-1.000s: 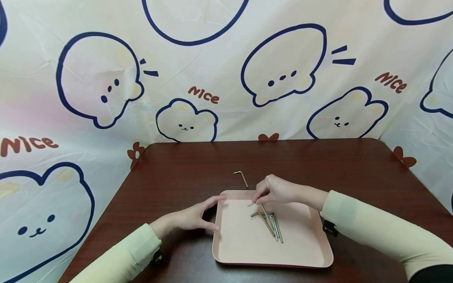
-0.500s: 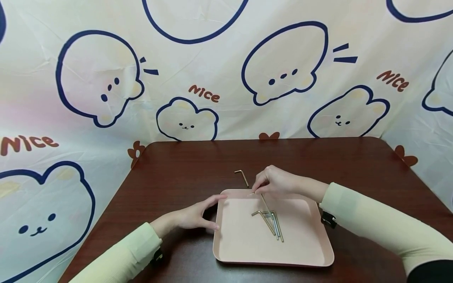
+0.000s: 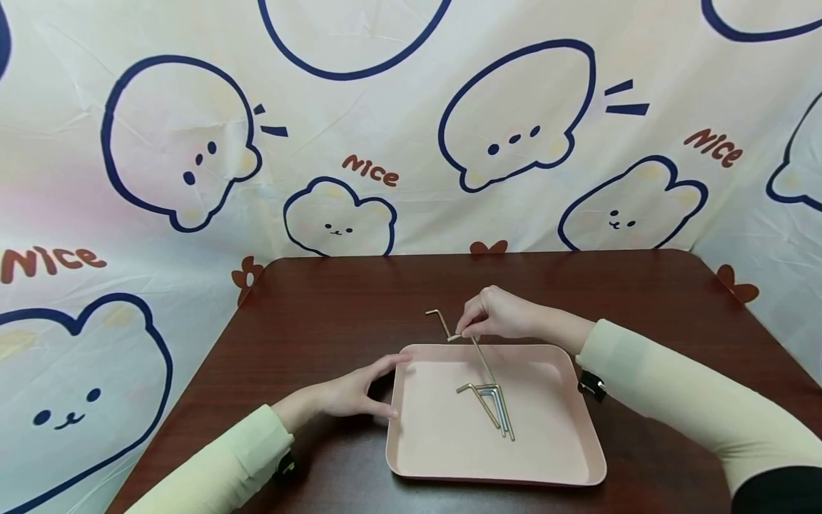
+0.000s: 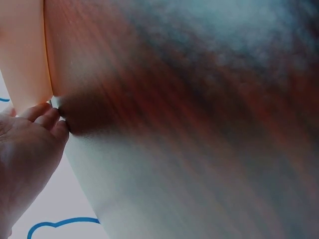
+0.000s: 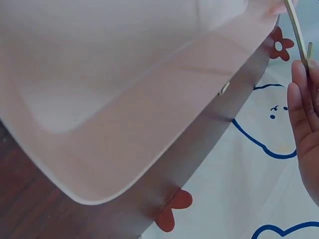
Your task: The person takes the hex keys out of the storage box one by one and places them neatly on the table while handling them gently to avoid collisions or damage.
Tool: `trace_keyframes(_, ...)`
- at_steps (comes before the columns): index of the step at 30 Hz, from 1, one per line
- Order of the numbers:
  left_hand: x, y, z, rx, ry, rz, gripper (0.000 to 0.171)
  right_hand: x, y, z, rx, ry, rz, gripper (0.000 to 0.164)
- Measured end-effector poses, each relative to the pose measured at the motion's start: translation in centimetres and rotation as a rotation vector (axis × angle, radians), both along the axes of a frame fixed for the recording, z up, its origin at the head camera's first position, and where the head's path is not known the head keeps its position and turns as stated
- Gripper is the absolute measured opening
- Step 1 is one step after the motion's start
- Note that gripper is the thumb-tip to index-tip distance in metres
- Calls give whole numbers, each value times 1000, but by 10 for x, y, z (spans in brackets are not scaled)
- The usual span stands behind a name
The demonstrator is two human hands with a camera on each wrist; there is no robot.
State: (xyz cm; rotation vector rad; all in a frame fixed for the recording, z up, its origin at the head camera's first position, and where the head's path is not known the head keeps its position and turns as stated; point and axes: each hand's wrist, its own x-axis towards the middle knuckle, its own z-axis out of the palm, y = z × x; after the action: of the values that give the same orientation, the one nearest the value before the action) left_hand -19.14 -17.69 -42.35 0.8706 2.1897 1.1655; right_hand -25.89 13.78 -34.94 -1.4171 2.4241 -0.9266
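With its grip, the right hand pinches a hex key near the bend, above the far rim of the tray; held so, the key could swivel, its dangling end snagging the heap of keys inside the tray. The left hand, fingers loosely spread, only touches the tray's left rim, so a knock might slide it towards the loose key beyond.

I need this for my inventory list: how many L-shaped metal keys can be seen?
At least 5: one key in the right hand, another key on the table beyond the tray, and three clustered keys inside it; more may be hidden there.
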Motion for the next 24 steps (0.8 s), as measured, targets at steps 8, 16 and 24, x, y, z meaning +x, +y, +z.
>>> trace_keyframes(8, 0, -1, -1, -6, 7, -3, 84, -10, 2, 5, 11, 23, -57, 9)
trace_keyframes(16, 0, 0, -1, -3, 3, -4, 84, -22, 4, 7, 9, -27, -139, 9)
trace_keyframes(24, -1, 0, -1, 3, 5, -3, 84, -36, 5, 9, 24, -36, -221, 9)
